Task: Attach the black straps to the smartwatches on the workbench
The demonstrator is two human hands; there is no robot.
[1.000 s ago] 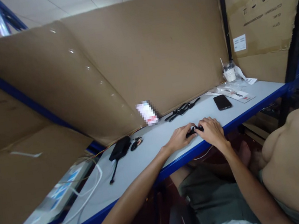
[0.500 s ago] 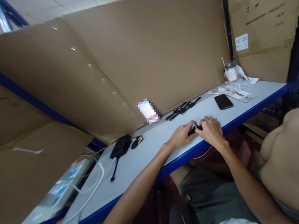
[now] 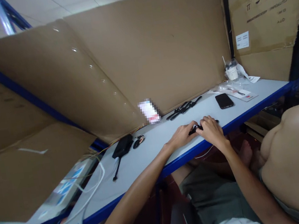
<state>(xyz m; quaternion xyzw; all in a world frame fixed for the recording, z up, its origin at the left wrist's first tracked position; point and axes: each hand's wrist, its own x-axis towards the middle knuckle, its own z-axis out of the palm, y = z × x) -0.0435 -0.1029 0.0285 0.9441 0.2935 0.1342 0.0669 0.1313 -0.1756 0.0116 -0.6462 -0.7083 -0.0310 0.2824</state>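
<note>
Near the front edge of the grey table, my left hand and my right hand are closed on one small black strap-like item, which looks like a watch. Its dark end shows past the right hand's fingers. The two hands nearly touch. Behind them, against the cardboard, lie several black watch-like straps. A black phone rests flat to the right of the straps.
At the left are a black box with a short cable, a small dark round item and a white cable. A blurred lit screen leans on the cardboard wall. A cup and plastic packaging stand right.
A dark end of the black item now shows to the right of my right hand. Both hands stay in nearly the same place, and the view has shifted slightly.
</note>
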